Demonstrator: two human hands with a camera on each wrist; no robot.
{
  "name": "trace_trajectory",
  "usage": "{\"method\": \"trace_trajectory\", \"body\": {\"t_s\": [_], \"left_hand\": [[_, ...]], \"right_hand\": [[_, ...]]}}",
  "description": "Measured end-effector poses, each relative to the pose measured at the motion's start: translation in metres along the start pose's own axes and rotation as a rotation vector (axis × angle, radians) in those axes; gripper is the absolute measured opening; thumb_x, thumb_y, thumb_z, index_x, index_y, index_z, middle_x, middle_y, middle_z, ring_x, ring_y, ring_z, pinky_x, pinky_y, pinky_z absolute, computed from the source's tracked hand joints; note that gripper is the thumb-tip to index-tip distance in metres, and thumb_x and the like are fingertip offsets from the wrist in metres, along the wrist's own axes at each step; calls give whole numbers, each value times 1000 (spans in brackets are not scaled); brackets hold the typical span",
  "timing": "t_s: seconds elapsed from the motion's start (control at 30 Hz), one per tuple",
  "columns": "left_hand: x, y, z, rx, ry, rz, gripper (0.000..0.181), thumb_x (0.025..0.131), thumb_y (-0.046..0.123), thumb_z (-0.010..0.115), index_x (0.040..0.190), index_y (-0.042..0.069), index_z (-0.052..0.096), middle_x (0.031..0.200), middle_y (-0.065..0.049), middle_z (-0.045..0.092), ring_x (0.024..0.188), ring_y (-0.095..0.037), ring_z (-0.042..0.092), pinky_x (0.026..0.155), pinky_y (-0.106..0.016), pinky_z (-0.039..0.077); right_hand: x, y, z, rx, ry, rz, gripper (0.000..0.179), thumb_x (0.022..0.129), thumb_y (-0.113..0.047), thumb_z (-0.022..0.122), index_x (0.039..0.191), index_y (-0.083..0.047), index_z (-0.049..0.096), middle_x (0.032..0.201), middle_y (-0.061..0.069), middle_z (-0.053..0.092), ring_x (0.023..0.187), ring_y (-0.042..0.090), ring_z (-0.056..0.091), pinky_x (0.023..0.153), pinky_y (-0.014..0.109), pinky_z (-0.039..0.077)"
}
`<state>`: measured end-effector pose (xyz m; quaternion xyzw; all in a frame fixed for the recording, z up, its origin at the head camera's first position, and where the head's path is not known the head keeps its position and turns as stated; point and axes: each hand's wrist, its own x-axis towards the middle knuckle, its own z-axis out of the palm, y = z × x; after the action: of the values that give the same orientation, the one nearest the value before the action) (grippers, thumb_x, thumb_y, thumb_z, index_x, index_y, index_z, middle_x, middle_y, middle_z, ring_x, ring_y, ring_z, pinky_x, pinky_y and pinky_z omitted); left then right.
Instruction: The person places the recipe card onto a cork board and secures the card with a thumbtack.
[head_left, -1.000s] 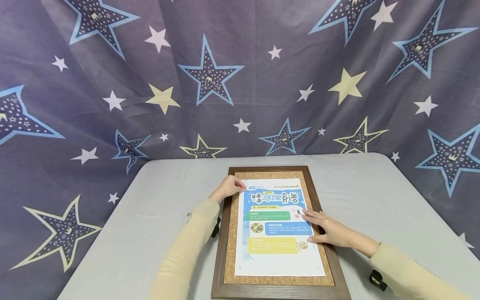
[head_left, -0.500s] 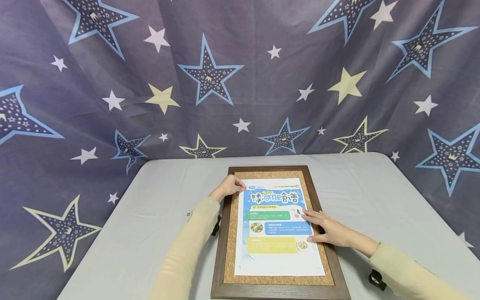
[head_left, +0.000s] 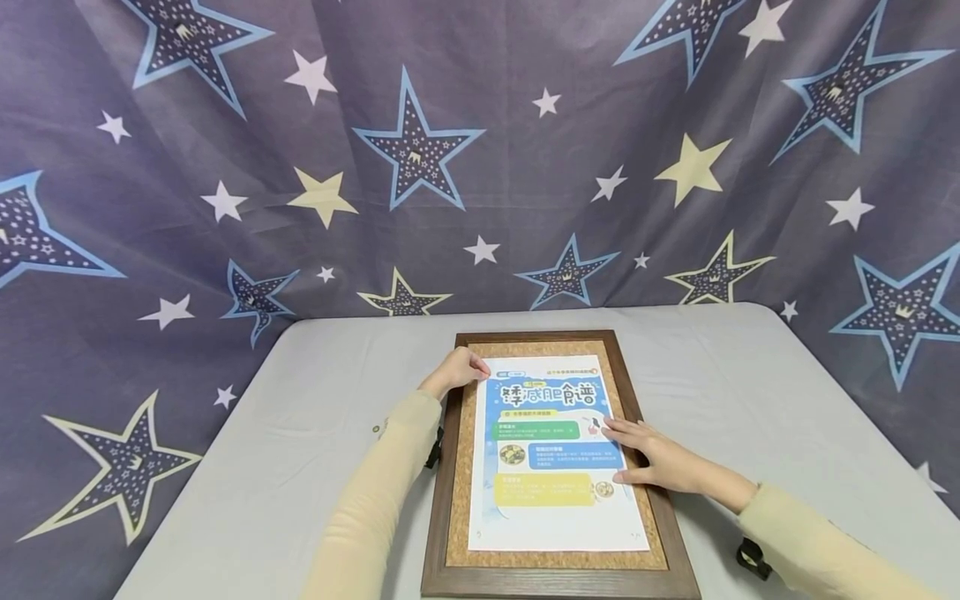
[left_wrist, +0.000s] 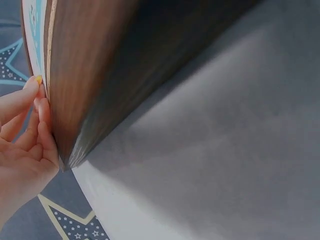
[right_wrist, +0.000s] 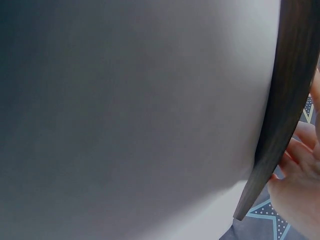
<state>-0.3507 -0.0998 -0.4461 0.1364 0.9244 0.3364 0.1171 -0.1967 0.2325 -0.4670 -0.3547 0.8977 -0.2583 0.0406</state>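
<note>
A printed poster point(head_left: 558, 530) with blue, green and yellow blocks lies on a cork board point(head_left: 459, 500) in a brown wooden frame point(head_left: 558, 582). At the poster's upper left corner, my left hand point(head_left: 459, 369) pinches a small yellow pushpin point(left_wrist: 38, 79) between thumb and fingertips; the pin's point is hidden. My right hand point(head_left: 660, 461) rests across the frame's right side, its fingers spread and fairly straight on the poster's right edge. In the right wrist view, that hand point(right_wrist: 300, 185) shows only partly behind the frame's side.
The board lies on a table with a light grey cover point(head_left: 315, 417). A dark curtain point(head_left: 480, 192) with stars hangs behind it. A small black object point(head_left: 753, 558) sits under the right sleeve, and another black object point(head_left: 435, 450) is beside the left sleeve.
Both hands keep their places on the poster. The whole head view has shifted by only a few pixels.
</note>
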Motion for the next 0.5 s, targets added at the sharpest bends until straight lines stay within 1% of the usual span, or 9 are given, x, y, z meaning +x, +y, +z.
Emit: {"method": "trace_trajectory", "body": {"t_s": [0.17, 0.2, 0.23, 0.27, 0.3, 0.37, 0.43, 0.47, 0.5], "left_hand": [[2, 0, 1, -5, 15, -20, 7, 80, 4, 62, 82, 1, 69, 83, -8, 66, 63, -12, 54, 60, -23, 46], [10, -11, 5, -9, 26, 13, 6, 80, 6, 64, 80, 5, 69, 80, -6, 66, 64, -11, 54, 60, -23, 46], [11, -13, 5, -1, 32, 30, 6, 80, 7, 64, 80, 6, 70, 82, -5, 66, 67, -12, 55, 63, -24, 46], [17, -18, 8, 1, 29, 18, 6, 80, 8, 64, 80, 6, 70, 82, -5, 66, 70, -14, 57, 66, -25, 47], [27, -30, 12, -6, 38, 58, 5, 79, 11, 66, 78, 8, 70, 80, -4, 66, 70, -13, 57, 64, -24, 46], [48, -52, 21, -6, 24, 52, 5, 78, 14, 67, 78, 10, 70, 80, -3, 66, 74, -16, 59, 68, -27, 47], [64, -70, 32, 21, 29, 64, 7, 80, 13, 66, 82, 8, 70, 84, -6, 66, 77, -18, 59, 70, -30, 47], [80, -87, 38, 17, 29, 64, 6, 78, 14, 67, 81, 9, 70, 82, -5, 66, 75, -18, 59, 68, -29, 48], [93, -103, 44, 17, 35, 94, 6, 78, 16, 68, 79, 11, 70, 80, -3, 65, 73, -16, 59, 65, -28, 47]], "right_hand": [[0, -1, 0, 8, -1, 2, 68, 80, -37, 61, 128, 6, 40, 136, 24, 31, 124, 41, 27, 97, 57, 16], [1, -1, 0, 10, -1, 3, 68, 80, -37, 61, 128, 6, 40, 136, 24, 31, 124, 41, 27, 97, 57, 16], [1, -1, 0, 10, -2, 2, 68, 80, -37, 61, 128, 6, 40, 136, 24, 31, 124, 41, 27, 97, 57, 16], [1, -1, 0, 11, -4, 2, 68, 80, -37, 61, 129, 6, 40, 136, 25, 31, 124, 41, 27, 97, 57, 16], [1, -1, 0, 9, -4, 2, 68, 80, -37, 61, 129, 7, 39, 136, 25, 31, 124, 41, 27, 97, 58, 16], [0, -2, -1, 7, -7, 4, 69, 80, -37, 61, 129, 6, 39, 136, 25, 31, 124, 41, 27, 97, 58, 16], [0, -2, -1, 4, -6, 4, 68, 80, -36, 61, 129, 7, 39, 136, 25, 31, 124, 42, 27, 96, 58, 16], [0, -3, -1, 3, -6, 6, 69, 80, -36, 61, 129, 7, 39, 136, 25, 31, 124, 42, 27, 96, 58, 16], [0, -3, -1, 1, -6, 7, 68, 80, -36, 62, 129, 6, 39, 136, 25, 31, 124, 42, 27, 96, 58, 16]]}}
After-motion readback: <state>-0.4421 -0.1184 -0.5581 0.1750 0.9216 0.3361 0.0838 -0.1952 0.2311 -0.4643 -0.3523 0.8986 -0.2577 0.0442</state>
